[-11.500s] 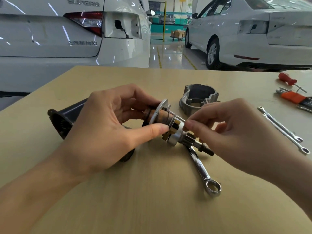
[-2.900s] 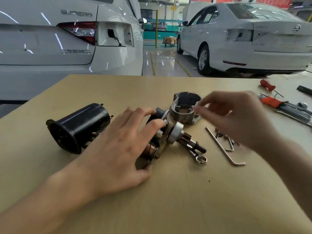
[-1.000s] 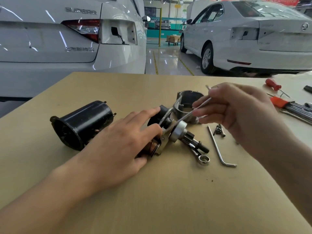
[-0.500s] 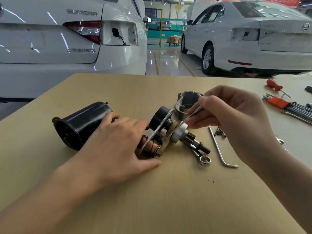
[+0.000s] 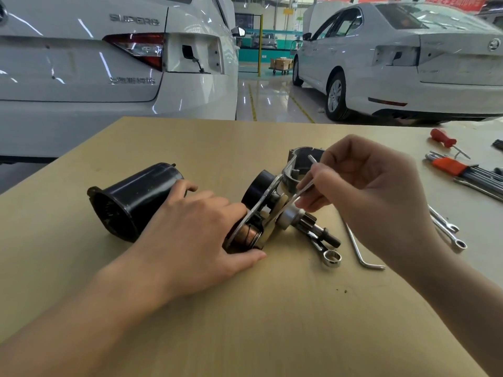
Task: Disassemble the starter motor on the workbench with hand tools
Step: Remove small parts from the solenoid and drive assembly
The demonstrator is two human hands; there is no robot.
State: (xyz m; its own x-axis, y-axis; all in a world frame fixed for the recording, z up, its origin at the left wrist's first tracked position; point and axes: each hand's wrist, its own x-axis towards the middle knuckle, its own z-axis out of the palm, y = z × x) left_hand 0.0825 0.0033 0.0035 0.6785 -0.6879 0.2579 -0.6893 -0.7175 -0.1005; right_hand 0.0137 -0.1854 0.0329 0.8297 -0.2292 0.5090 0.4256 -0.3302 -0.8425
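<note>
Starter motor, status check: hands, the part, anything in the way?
Left hand grips armature assembly on the workbench. Right hand pinches hex key, tip at the assembly. Black housing lies beside; wrench under the shaft.

bare desk lies open below both hands. left of the left hand the black housing blocks passage. below the right hand, a ring spanner and hex key clutter the way; wrenches lie to its right.
</note>
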